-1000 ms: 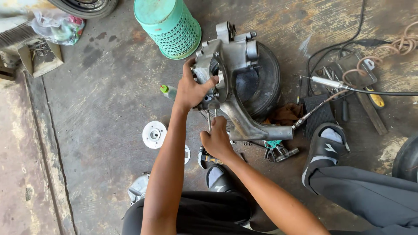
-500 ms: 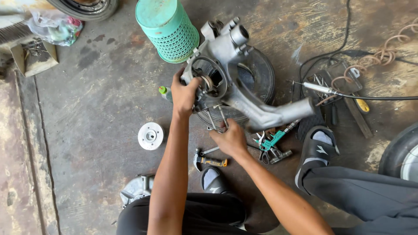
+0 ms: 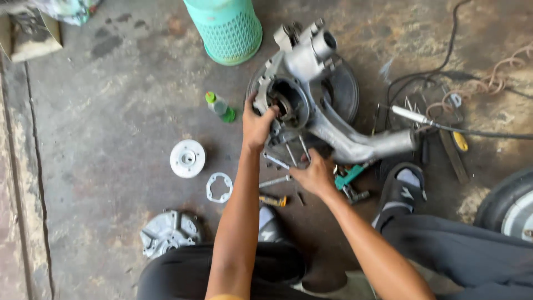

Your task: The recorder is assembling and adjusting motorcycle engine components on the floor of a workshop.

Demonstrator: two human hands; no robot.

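A grey metal engine casing (image 3: 327, 105) with a round opening and a long arm lies on a small black tyre on the concrete floor. My left hand (image 3: 256, 125) grips the casing's left rim beside the opening. Just below the casing, my right hand (image 3: 315, 175) is closed around thin metal rods or tools (image 3: 288, 150); what exactly it holds is partly hidden. Loose wrenches and a bolt (image 3: 275, 181) lie between my forearms. A teal-handled tool (image 3: 348, 176) lies to the right of my right hand.
A green mesh basket (image 3: 227, 28) stands upside down at the top. A small green bottle (image 3: 220, 106), a white round hub (image 3: 187, 158), a white gasket (image 3: 219, 187) and a grey cover (image 3: 169, 233) lie at left. Cables, tools and a wheel (image 3: 508, 205) are at right. My sandalled foot (image 3: 402, 189) rests nearby.
The view has shifted so the casing sits higher and more to the right. My left hand stays on the casing's rim. My right hand has moved down-right, off the casing toward the loose tools.
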